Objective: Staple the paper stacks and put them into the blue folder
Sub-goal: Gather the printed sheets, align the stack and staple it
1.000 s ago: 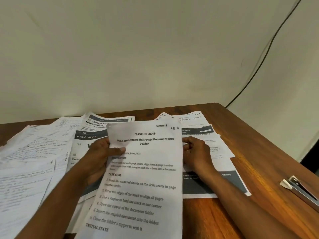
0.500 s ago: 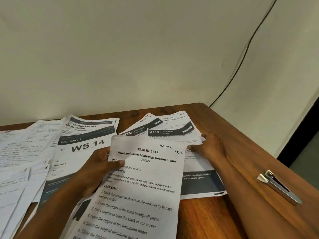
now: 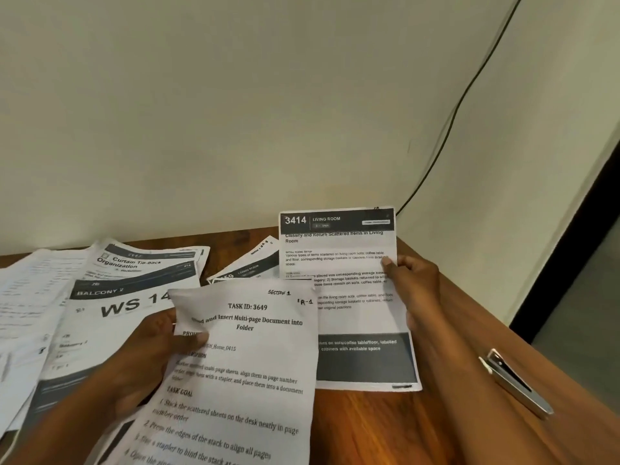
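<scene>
Left hand (image 3: 147, 357) pinches the task sheet (image 3: 241, 370) by its upper left corner over the desk's (image 3: 375, 427) near edge. Right hand (image 3: 416, 290) pinches the 3414 sheet (image 3: 339, 263) by its right edge, raised near the far right corner. Stapler (image 3: 516, 380) lies by the right edge. No blue folder in view. Risk: single-edge grips let sheets sag, misaligning or mixing the stacks before stapling.
</scene>
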{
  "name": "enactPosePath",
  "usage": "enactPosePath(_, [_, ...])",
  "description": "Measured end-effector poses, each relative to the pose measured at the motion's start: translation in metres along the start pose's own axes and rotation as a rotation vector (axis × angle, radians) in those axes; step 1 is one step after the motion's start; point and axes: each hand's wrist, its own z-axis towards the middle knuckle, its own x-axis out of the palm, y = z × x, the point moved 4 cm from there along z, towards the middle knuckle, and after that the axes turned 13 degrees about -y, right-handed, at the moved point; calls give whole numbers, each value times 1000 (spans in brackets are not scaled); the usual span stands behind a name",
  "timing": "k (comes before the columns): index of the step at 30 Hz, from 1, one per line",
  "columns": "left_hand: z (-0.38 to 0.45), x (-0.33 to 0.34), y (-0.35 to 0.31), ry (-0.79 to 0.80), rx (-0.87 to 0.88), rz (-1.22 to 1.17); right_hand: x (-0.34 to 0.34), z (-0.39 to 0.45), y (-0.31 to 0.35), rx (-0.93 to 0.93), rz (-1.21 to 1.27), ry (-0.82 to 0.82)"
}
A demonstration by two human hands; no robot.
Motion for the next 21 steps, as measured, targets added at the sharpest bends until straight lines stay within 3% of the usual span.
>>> enactPosePath(6, [-6, 4, -3, 4, -15, -15, -3, -3, 8, -7, 13, 1])
enactPosePath(10, [-9, 5, -5, 9, -9, -9, -24, -6, 26, -278, -35, -321])
enactPosePath(14, [-8, 4, -7, 9, -12, -36, -43, -10, 42, -515, 130, -572])
enactPosePath(17, [-5, -1, -11, -29, 31, -93, -48, -14, 49, -560, 322, -655])
enactPosePath(21, [-3, -11, -13, -70, 47, -112, -42, -21, 55, -542, 416, -649])
